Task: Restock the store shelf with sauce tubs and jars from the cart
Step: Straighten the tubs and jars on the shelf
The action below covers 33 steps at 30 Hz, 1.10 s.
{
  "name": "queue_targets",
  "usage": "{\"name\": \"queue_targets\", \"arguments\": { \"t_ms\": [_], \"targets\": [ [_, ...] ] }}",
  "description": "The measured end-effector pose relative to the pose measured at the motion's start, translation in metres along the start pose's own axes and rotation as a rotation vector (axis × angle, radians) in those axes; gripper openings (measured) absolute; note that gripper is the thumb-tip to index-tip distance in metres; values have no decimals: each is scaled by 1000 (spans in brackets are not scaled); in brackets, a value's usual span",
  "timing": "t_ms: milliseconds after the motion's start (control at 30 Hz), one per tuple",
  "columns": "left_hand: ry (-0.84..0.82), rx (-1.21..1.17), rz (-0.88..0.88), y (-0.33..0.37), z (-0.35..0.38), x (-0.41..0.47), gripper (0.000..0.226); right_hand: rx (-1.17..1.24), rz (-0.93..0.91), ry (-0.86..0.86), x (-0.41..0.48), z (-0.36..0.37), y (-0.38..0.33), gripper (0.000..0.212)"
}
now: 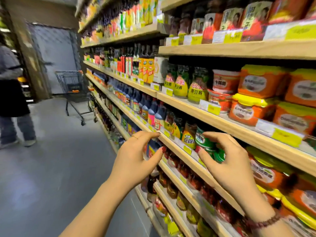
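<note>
Holding both hands up before a store shelf (179, 147). Keeping the left hand (136, 156) loosely curled, thumb and fingers apart, gripping nothing, just beside the shelf edge. Curving the right hand (227, 161) before a green jar (206, 142) on that shelf, possibly touching it; blurring too much to tell. Facing orange sauce tubs (248, 110) above, cart (73, 89) well apart down the aisle.

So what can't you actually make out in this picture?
Head view only:
- Cart contents: far off, blurred.
- Price tags: print smeared by blur.
- Whether the right hand grips the green jar: blur hides the contact.
- Person at left: cut by the frame edge.
</note>
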<state>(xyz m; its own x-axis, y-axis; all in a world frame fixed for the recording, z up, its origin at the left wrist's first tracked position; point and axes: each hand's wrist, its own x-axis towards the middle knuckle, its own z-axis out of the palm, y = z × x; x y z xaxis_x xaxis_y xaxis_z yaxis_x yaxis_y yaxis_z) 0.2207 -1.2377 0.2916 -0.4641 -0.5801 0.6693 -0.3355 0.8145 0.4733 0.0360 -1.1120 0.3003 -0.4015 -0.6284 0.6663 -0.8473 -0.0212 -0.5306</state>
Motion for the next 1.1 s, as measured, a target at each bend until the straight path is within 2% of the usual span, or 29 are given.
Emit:
{"name": "queue_targets", "arguments": {
  "t_ms": [133,367,700,867,967,1100],
  "targets": [
    [-2,-65,37,-17,26,57,36,7,11,69,41,11,21,33],
    [-27,-234,126,-31,79,131,36,-162,12,223,85,1,47,35],
    [-100,-544,231,-28,150,220,58,-427,204,512,106,4,64,35],
    [-147,-638,269,-8,185,257,77,-572,378,754,125,8,67,70],
    [-145,-658,241,10,201,269,86,-655,463,761,139,8,65,91],
    [-111,-661,159,24,213,276,88,-698,595,700,156,12,64,103]
  ]
}}
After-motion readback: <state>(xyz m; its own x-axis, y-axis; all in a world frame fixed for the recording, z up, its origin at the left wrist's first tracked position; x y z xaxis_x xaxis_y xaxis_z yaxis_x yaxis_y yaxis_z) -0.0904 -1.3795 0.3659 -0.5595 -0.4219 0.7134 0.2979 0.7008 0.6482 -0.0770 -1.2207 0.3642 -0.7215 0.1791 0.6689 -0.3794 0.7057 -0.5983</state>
